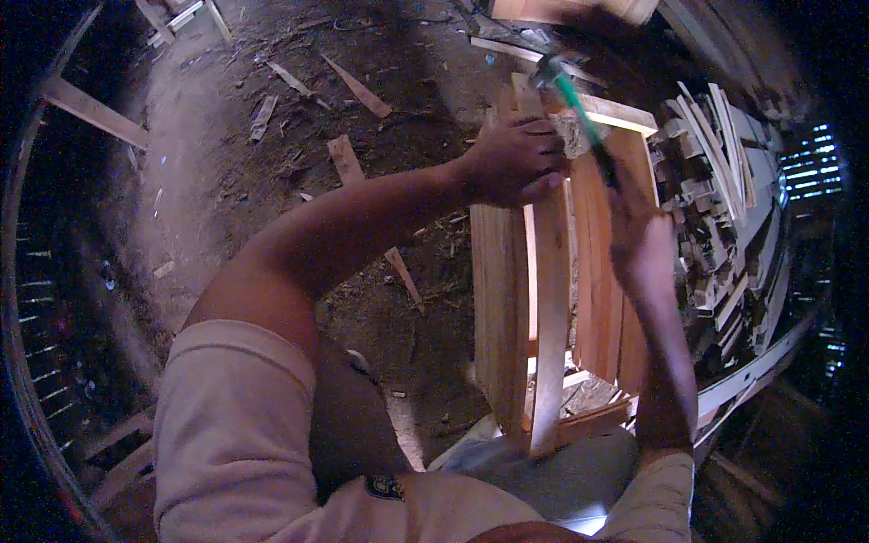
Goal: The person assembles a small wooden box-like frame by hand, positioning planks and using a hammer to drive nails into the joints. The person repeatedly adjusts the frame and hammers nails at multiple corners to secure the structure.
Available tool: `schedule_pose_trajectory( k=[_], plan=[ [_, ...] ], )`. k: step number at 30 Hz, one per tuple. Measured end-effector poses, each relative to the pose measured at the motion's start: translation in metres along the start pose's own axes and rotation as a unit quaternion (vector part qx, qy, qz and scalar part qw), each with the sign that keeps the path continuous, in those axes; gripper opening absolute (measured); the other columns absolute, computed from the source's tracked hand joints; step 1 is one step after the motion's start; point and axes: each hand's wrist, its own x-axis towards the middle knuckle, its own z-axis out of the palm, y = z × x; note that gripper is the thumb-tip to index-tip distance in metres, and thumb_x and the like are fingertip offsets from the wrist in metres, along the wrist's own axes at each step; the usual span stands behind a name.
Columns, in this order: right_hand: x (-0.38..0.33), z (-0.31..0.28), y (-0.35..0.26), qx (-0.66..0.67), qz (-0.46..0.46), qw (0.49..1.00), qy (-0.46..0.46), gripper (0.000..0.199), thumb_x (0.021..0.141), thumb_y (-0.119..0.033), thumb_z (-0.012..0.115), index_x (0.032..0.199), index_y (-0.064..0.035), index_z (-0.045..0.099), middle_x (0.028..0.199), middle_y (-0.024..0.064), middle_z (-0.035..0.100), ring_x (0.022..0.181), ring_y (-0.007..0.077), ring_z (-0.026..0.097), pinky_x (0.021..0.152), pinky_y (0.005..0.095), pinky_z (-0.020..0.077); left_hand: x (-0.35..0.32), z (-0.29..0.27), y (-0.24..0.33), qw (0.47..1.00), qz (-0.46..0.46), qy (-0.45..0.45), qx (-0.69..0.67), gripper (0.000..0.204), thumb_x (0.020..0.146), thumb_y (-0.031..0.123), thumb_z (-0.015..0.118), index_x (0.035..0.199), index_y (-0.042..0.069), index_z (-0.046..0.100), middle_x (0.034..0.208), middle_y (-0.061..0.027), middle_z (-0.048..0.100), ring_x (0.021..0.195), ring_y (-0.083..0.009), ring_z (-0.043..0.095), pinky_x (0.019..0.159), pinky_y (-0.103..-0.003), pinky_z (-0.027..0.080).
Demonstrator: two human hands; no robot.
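Note:
A wooden frame of planks (500, 308) stands in front of me, close to my legs. My left hand (514, 165) reaches to its far end, its fingers curled round the upper part of a long narrow slat (549, 281) that runs back toward me. In my right hand (641, 242) is a hammer (570, 98) with a green and black handle, gripped near the handle's lower end. The hammer's head is raised close to the far end of the frame, just beyond my left hand, and is blurred by motion. Whether a nail is there cannot be seen.
To the right lies a big stack of cut wood strips (715, 217). Loose offcuts (358, 86) are scattered over the dirt floor (195, 136) on the left. A reddish board (543, 11) lies at the far side, and a plank (95, 113) sits far left.

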Motion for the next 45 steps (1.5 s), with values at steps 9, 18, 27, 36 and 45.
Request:
schedule_pose_trajectory(
  k=[9,18,27,36,45],
  plan=[
    [-0.008,0.016,0.009,0.019,0.031,0.999,0.011,0.047,0.103,-0.003,0.048,0.150,-0.0007,0.048,0.131,0.0257,0.063,0.109,0.0397,0.066,0.088,0.0425,0.0535,0.003,0.006,0.006,1.000,0.000,0.016,-0.010,0.029,0.094,0.032,0.057,0.107,0.010,0.070,0.107,-0.0126,0.064,0.114,-0.0343,0.059,0.108,-0.052,0.043],
    [0.008,-0.028,-0.044,0.320,0.082,0.923,0.196,0.048,0.105,-0.003,0.047,0.153,0.0010,0.046,0.133,0.0106,0.060,0.104,0.0130,0.056,0.084,0.0270,0.0479,-0.003,-0.001,0.004,1.000,-0.008,-0.026,0.006,0.030,0.094,0.033,0.057,0.108,0.009,0.070,0.112,-0.0137,0.064,0.117,-0.0347,0.058,0.108,-0.052,0.043],
    [0.004,-0.020,-0.019,0.060,0.041,0.997,0.039,0.047,0.102,-0.006,0.055,0.148,-0.0019,0.050,0.123,0.0287,0.067,0.100,0.0389,0.072,0.087,0.0441,0.0554,-0.003,0.007,0.007,1.000,-0.004,-0.011,0.003,0.031,0.097,0.034,0.052,0.107,0.009,0.069,0.110,-0.0142,0.063,0.115,-0.0349,0.058,0.108,-0.052,0.042],
    [-0.010,0.025,0.027,-0.105,0.089,0.987,-0.085,0.047,0.101,-0.012,0.061,0.147,-0.0042,0.054,0.104,0.0309,0.068,0.066,0.0215,0.062,0.061,0.0369,0.0501,0.009,0.004,0.002,1.000,0.006,-0.019,-0.014,0.031,0.096,0.033,0.053,0.106,0.009,0.068,0.107,-0.0140,0.064,0.113,-0.0343,0.058,0.106,-0.052,0.043],
    [0.009,-0.015,-0.012,0.121,-0.004,0.977,0.177,0.054,0.092,0.007,0.051,0.146,0.0035,0.050,0.133,0.0320,0.060,0.109,0.0373,0.061,0.093,0.0402,0.0507,0.002,-0.002,0.006,1.000,-0.006,-0.020,-0.007,0.030,0.096,0.033,0.053,0.102,0.008,0.067,0.106,-0.0135,0.064,0.113,-0.0339,0.058,0.107,-0.052,0.042]
  ],
)
